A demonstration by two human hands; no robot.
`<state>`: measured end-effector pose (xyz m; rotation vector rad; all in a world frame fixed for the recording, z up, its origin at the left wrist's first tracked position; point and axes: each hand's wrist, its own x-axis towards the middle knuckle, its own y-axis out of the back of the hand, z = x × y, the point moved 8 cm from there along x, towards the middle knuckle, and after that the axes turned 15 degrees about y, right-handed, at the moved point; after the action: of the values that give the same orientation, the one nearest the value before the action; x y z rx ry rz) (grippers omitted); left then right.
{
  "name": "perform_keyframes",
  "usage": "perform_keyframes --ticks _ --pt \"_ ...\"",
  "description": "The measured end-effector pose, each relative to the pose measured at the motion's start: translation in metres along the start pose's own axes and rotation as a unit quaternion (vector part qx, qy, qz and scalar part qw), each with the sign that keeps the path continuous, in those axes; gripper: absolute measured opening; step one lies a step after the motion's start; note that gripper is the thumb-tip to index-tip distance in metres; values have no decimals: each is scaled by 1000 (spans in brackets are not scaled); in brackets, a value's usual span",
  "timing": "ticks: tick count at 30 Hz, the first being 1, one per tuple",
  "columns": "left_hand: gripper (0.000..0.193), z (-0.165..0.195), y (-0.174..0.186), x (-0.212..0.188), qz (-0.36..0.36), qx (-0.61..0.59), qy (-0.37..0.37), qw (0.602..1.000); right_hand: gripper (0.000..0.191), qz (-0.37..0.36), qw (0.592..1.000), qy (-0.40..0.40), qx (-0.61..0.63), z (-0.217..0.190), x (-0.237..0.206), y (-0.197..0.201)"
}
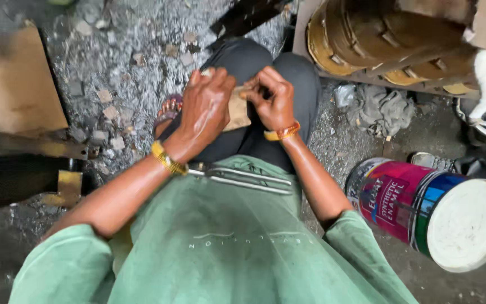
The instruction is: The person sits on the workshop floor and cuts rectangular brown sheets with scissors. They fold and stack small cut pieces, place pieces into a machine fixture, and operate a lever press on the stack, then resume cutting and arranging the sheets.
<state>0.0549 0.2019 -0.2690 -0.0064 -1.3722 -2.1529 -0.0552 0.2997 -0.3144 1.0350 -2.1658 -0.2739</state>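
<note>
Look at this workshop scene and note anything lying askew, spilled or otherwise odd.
A round paint tin with a magenta and blue label lies tipped on its side by the person's right elbow, no paint spilled. Small flat tan offcuts are strewn over the gritty grey floor. A grey rag lies crumpled.

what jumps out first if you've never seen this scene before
First the two hands in the middle: the left hand and right hand grip a small flat tan piece over the lap. Next the bright paint can lying on its side at lower right. At upper right sits a stack of curved brass-coloured rings, above a crumpled grey rag.
</note>
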Motion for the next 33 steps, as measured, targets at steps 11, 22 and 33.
perform_keyframes --ticks 11,22,33 --pt "35 -1 7 -33 -219 -122 203 946 15 -101 964 -48 240 -19 -34 -4" --pt "38 8 -2 -43 -199 -143 122 962 47 -270 946 -81 161 -30 -25 -3" --pt "22 1 -18 -35 -128 -61 122 982 31 -236 968 77 20 -29 -9 -2"
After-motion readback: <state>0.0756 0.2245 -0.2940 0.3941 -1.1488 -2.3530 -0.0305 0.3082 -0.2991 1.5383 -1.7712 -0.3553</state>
